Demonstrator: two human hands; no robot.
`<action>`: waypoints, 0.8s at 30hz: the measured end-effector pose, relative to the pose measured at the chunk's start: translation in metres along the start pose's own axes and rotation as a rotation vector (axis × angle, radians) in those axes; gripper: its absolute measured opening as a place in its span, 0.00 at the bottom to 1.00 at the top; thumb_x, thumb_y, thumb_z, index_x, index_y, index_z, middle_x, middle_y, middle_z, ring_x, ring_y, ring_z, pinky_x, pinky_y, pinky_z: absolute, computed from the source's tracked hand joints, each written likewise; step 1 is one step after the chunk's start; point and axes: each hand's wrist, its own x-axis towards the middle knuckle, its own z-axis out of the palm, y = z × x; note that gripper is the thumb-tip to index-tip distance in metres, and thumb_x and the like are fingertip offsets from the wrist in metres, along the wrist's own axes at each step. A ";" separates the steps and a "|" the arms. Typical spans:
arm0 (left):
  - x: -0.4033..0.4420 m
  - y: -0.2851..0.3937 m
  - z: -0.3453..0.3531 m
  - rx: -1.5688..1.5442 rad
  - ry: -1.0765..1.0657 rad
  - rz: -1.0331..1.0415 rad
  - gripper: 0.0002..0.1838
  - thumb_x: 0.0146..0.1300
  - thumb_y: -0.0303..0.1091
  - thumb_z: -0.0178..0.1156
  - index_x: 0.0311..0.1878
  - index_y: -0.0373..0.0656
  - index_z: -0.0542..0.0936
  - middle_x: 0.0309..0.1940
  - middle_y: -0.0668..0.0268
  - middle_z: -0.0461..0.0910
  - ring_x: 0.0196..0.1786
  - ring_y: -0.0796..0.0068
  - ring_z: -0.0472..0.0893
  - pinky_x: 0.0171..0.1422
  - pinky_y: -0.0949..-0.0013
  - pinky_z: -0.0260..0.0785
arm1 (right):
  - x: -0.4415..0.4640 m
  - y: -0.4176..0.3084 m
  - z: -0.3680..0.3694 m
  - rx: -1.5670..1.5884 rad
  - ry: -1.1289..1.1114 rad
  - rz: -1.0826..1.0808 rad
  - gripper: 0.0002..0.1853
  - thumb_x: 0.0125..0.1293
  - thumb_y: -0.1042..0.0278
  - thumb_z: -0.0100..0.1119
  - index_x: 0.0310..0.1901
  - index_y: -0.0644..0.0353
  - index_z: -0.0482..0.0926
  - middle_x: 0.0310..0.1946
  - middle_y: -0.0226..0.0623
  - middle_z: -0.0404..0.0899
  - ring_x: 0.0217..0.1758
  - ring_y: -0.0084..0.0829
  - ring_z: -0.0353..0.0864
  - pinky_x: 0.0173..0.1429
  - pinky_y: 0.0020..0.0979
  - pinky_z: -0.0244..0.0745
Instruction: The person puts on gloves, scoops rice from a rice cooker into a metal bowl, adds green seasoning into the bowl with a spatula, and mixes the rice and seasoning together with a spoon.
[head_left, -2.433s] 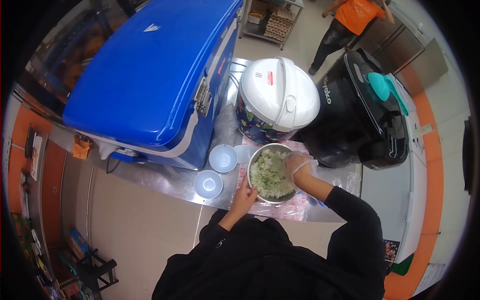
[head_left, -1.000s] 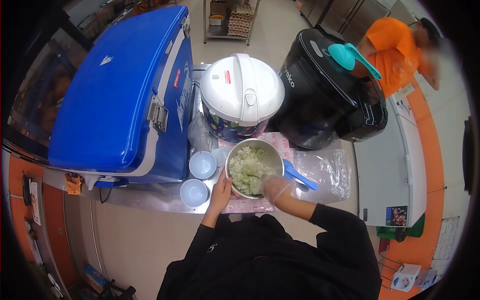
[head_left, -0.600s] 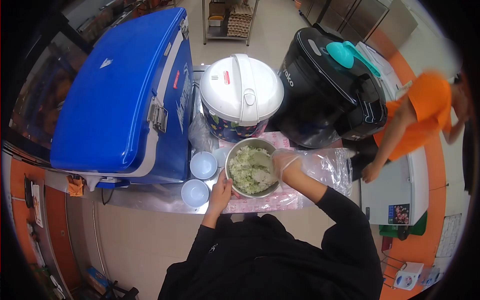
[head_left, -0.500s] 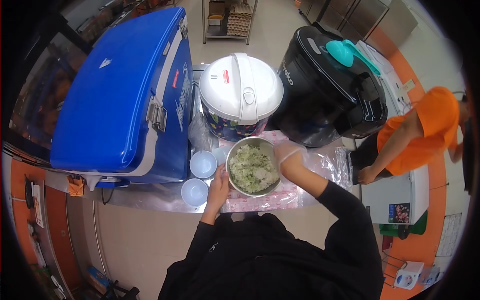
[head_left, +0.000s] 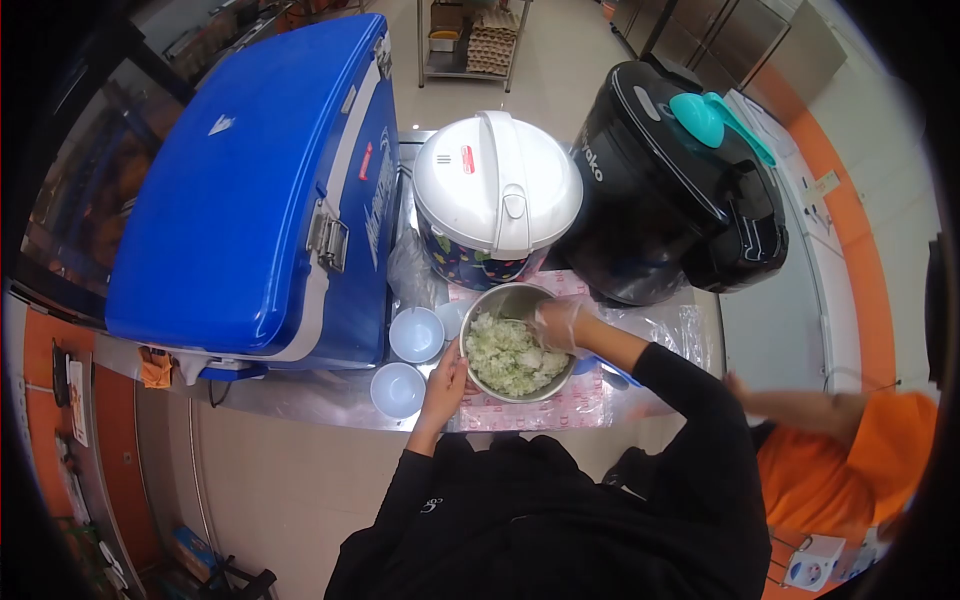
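Observation:
My left hand (head_left: pixel 442 388) is closed on the left rim of a round metal bowl (head_left: pixel 480 386). White rice mixed with green bits (head_left: pixel 512 355) lies in the bowl. My right hand (head_left: pixel 562 324), in a clear plastic glove, reaches over the right rim into the bowl, at the edge of the rice. Its fingertips are blurred, so their grip does not show. Two small pale-blue bowls (head_left: pixel 416 335) (head_left: pixel 398 390) stand left of my left hand, and a third (head_left: pixel 451 318) is partly hidden behind the metal bowl.
A white rice cooker (head_left: pixel 495 190) stands behind the bowl. At left is a big blue cooler box (head_left: pixel 230 200); at right, a black appliance (head_left: pixel 640 190) with a turquoise scoop (head_left: pixel 700 118) on top. A blue object (head_left: pixel 622 376) lies under my right forearm. A person in orange (head_left: pixel 850 460) is close by at right.
My right hand has moved from the right rim further into the bowl. The person in orange has come nearer, an arm stretched toward the table. A blue object now shows beside the bowl.

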 end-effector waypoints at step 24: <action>0.006 0.004 0.006 0.017 -0.134 -0.067 0.28 0.66 0.26 0.46 0.68 0.44 0.50 0.26 0.60 0.79 0.24 0.73 0.82 0.27 0.74 0.75 | -0.022 -0.023 0.046 -0.129 0.190 0.153 0.12 0.57 0.69 0.52 0.39 0.69 0.77 0.29 0.47 0.81 0.28 0.40 0.83 0.27 0.37 0.76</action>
